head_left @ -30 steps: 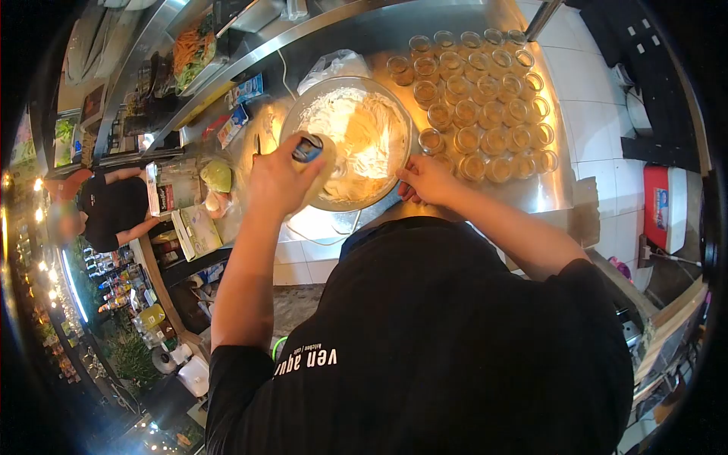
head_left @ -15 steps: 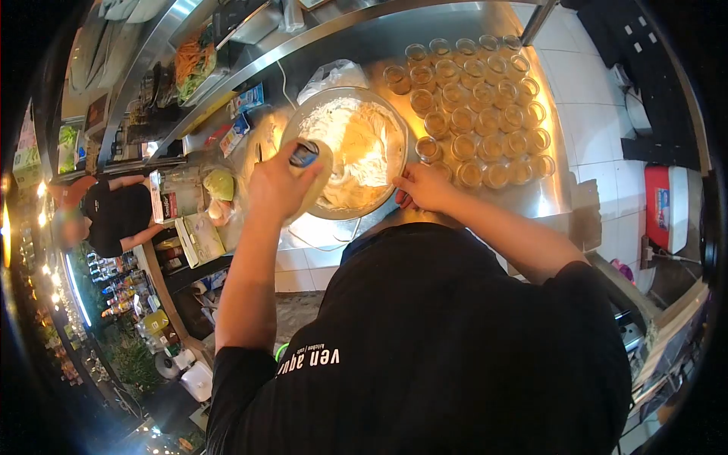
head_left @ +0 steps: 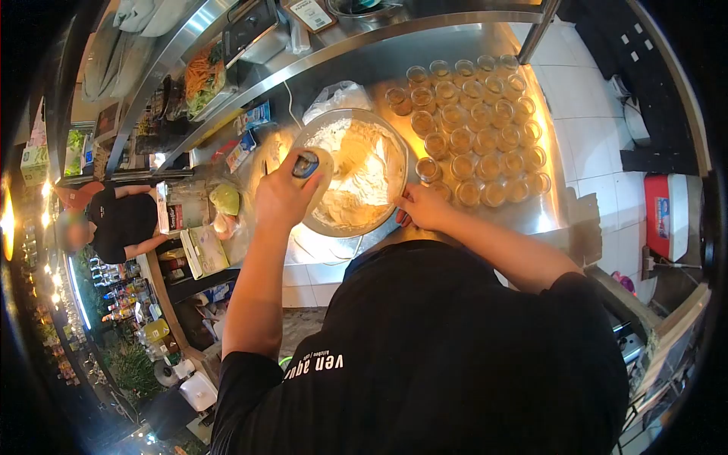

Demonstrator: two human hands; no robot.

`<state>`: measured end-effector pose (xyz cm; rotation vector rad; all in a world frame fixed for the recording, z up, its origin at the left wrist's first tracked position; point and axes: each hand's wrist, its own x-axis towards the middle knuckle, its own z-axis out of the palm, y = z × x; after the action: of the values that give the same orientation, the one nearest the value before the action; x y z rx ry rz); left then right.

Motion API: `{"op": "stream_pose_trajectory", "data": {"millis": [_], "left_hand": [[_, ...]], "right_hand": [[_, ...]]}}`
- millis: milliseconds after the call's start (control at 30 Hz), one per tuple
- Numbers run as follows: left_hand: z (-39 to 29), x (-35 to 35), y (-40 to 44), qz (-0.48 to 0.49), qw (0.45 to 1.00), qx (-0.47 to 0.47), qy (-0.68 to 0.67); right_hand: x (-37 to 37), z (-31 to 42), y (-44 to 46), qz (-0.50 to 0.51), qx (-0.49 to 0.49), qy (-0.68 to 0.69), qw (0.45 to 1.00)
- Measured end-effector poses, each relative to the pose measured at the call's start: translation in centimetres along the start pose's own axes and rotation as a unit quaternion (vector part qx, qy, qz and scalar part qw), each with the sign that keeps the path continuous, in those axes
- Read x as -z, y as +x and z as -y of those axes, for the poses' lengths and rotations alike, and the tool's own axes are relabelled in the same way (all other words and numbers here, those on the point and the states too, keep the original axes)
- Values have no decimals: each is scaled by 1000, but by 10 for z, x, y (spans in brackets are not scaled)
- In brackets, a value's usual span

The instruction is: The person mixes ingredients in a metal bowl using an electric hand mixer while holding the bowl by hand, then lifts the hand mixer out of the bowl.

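Observation:
A large round bowl [head_left: 400,163] holds a pale cream mixture [head_left: 353,178], beige in places. My left hand [head_left: 280,193] is wrapped round a pale, rounded object [head_left: 324,163] with a blue and dark end, which looks like a hand mixer, over the bowl's left side. Its lower part is hidden. At the bowl's right rim, my right hand [head_left: 419,206] is closed with the fingertips on the edge.
Rows of clear glass jars [head_left: 481,136] stand on the steel counter [head_left: 550,201] to the right. Behind the bowl lies a plastic bag [head_left: 337,98]. A shelf edge [head_left: 334,42] crosses above. At the left are boxes [head_left: 203,252] and another person [head_left: 125,224].
The whole view has shifted, so the bowl and both hands appear lower in the frame. Both hands keep their holds. The mixture's surface looks slightly different.

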<state>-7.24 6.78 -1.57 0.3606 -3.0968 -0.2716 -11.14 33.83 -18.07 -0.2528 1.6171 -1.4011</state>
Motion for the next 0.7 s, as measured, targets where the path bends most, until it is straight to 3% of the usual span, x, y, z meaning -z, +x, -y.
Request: {"op": "stream_pose_trajectory", "data": {"millis": [133,300,367,533,700], "left_hand": [[-2,15,-23,90,996,7,7],[-22,11,-36,83,993,-17,-77],[-29,-2,-29,40,990,-40,-127],[-30,-21,12,-22,994,48,-100],[-4,-24,21,-83,986,42,-137]], "right_hand": [[1,-1,2,9,1,-2,1000],[-2,-4,1,11,6,-12,1000],[-5,-6,1,8,7,-26,1000],[-8,-4,-1,4,11,-49,999],[-8,6,-4,-19,7,-31,999]]}}
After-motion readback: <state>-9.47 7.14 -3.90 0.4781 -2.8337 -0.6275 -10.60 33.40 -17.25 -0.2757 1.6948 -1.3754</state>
